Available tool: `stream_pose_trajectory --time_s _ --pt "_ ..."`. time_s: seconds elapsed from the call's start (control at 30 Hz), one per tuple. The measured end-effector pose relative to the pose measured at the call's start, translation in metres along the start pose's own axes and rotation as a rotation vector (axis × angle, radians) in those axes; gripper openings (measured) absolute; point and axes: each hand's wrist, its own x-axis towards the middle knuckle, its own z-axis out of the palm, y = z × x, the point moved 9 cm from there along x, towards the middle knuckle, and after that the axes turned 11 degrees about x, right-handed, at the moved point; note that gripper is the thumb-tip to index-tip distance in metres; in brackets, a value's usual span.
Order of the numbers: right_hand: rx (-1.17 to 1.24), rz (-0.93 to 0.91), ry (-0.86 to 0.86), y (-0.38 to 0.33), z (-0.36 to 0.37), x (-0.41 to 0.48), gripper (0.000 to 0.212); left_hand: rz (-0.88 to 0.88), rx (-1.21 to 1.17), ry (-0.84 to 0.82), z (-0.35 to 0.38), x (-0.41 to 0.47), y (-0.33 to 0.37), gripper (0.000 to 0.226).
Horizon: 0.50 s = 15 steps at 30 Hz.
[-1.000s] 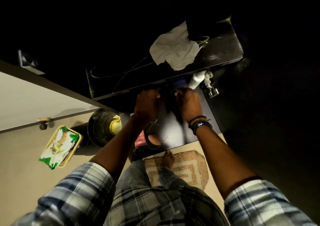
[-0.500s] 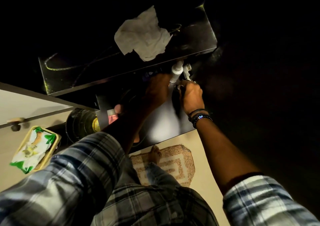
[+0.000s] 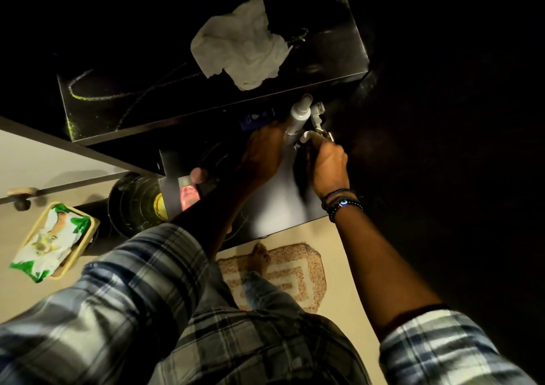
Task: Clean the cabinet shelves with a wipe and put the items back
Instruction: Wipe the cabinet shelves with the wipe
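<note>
The crumpled white wipe point(image 3: 241, 48) is lying on the upper shelf point(image 3: 141, 116), toward its right end. Just under that shelf's front edge, the left hand point(image 3: 262, 151) is curling its fingers round a white bottle point(image 3: 300, 115). The right hand point(image 3: 327, 160), right beside it, is pinching a small white piece point(image 3: 305, 135); I cannot tell what it is. A blue-labelled bottle point(image 3: 253, 119) is standing just left of them.

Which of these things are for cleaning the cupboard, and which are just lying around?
For the job:
- crumpled wipe on the upper shelf
- white bottle and blue bottle, close to the left hand and right hand
- pack of wipes

Just lying about:
- patterned rug
- black pot
</note>
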Motion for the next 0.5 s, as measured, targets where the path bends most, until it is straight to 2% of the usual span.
stream_pose_trajectory --time_s 0.23,0.3,0.4,0.5 --pt "0.085 -0.078 -0.003 -0.022 0.012 -0.024 0.03 -0.01 -0.065 0.079 -0.027 -0.022 -0.016 0.04" --pt "0.117 -0.12 -0.079 -0.034 0.031 -0.036 0.036 -0.058 -0.067 0.088 -0.044 -0.035 -0.03 0.041" --pt "0.182 -0.117 -0.294 -0.048 0.073 -0.052 0.042 -0.183 -0.076 0.146 -0.075 -0.064 -0.058 0.042" --pt "0.254 -0.124 -0.47 -0.07 0.104 -0.066 0.05 -0.123 -0.062 0.134 -0.089 -0.096 -0.081 0.039"
